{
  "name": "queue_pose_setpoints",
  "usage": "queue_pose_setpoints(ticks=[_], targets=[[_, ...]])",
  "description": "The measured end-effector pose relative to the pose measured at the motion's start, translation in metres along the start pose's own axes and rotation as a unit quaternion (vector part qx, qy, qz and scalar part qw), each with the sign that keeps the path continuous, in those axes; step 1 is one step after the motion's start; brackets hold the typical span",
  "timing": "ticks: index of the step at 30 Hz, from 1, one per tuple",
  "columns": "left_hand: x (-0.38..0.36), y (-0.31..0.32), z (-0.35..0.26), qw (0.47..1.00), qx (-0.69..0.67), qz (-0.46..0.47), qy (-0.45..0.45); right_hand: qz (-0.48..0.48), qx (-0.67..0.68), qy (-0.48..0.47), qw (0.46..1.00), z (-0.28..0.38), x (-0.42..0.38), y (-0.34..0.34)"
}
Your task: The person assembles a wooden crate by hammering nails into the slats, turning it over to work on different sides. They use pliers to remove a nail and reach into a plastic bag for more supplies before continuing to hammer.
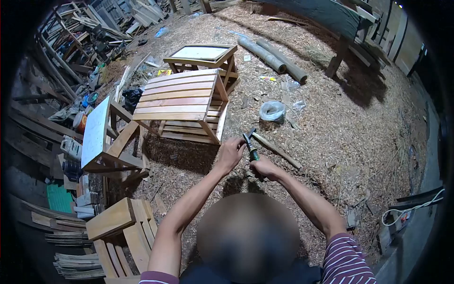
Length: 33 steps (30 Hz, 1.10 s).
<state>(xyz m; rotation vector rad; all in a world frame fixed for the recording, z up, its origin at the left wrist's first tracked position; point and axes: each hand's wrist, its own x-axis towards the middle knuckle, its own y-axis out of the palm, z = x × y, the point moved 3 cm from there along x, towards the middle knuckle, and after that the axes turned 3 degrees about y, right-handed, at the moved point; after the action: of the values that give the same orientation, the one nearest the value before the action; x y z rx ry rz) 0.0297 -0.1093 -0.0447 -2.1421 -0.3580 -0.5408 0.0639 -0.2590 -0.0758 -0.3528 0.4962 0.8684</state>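
Note:
My right hand (pixel 266 168) is closed around the green handles of a pair of pliers (pixel 254 154), whose jaws point up and away from me. Close to those jaws, my left hand (pixel 231 154) has its fingers pinched together; whatever sits between them is too small to make out. Just beyond both hands, a hammer (pixel 276 150) with a wooden handle lies on the shavings, its dark head near the plier jaws. To the left of my hands stands a slatted wooden piece (pixel 177 94) with a sloping top.
A white-topped wooden stool (pixel 198 52) stands behind the slatted piece, and another white-topped frame (pixel 97 130) is at left. Wood shavings cover the ground. Two poles (pixel 276 59) and a clear plastic roll (pixel 272 111) lie ahead. Stacked slats (pixel 78 265) and wooden pieces (pixel 111 220) fill the lower left.

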Motion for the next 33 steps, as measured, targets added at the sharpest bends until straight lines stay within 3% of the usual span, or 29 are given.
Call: queue_pose_setpoints(ticks=[1, 6, 9, 10, 12, 13, 15, 18, 19, 22, 24, 26, 30, 32, 33], targets=[[0.002, 0.005, 0.0, 0.997, -0.041, 0.02, -0.062, 0.011, 0.002, 0.001, 1.0, -0.009, 0.006, -0.001], [0.002, 0.025, 0.013, 0.986, 0.019, 0.058, -0.155, 0.025, -0.014, -0.026, 0.999, -0.031, 0.018, -0.013], [-0.02, 0.044, 0.05, 0.968, 0.035, 0.081, -0.234, -0.092, -0.126, 0.007, 0.988, -0.055, 0.018, -0.014], [-0.024, 0.048, 0.055, 0.969, 0.012, 0.113, -0.218, -0.146, -0.225, 0.052, 0.962, -0.063, 0.013, -0.015], [-0.046, 0.063, 0.065, 0.965, -0.02, 0.146, -0.217, -0.198, -0.375, 0.042, 0.905, -0.066, -0.012, -0.017], [-0.054, 0.072, 0.069, 0.968, -0.007, 0.175, -0.18, -0.192, -0.38, 0.047, 0.904, -0.079, -0.011, -0.016], [-0.055, 0.086, 0.072, 0.971, 0.053, 0.212, -0.1, -0.2, -0.418, -0.036, 0.885, -0.094, -0.003, -0.024], [-0.027, 0.084, 0.056, 0.986, 0.043, 0.152, -0.048, -0.173, -0.409, -0.09, 0.892, -0.079, -0.006, -0.036], [-0.011, 0.085, 0.056, 0.991, 0.011, 0.122, -0.044, -0.148, -0.459, -0.057, 0.874, -0.061, -0.004, -0.044], [0.054, 0.099, 0.053, 0.995, -0.01, 0.085, 0.052, -0.212, -0.402, -0.095, 0.886, -0.021, 0.028, -0.085], [0.094, 0.119, 0.057, 0.992, -0.024, 0.086, 0.094, -0.352, -0.362, -0.342, 0.792, -0.001, 0.061, -0.118], [0.128, 0.155, 0.071, 0.983, -0.059, 0.153, 0.086, -0.351, -0.338, -0.322, 0.812, 0.015, 0.096, -0.15], [0.148, 0.199, 0.093, 0.991, 0.026, 0.122, 0.04, -0.311, -0.343, -0.363, 0.809, 0.024, 0.13, -0.178], [0.141, 0.203, 0.099, 0.995, 0.034, 0.088, 0.037, -0.285, -0.432, -0.257, 0.816, 0.011, 0.146, -0.178], [0.139, 0.199, 0.095, 0.991, 0.056, 0.12, 0.015, -0.282, -0.44, -0.22, 0.824, 0.006, 0.152, -0.18]])
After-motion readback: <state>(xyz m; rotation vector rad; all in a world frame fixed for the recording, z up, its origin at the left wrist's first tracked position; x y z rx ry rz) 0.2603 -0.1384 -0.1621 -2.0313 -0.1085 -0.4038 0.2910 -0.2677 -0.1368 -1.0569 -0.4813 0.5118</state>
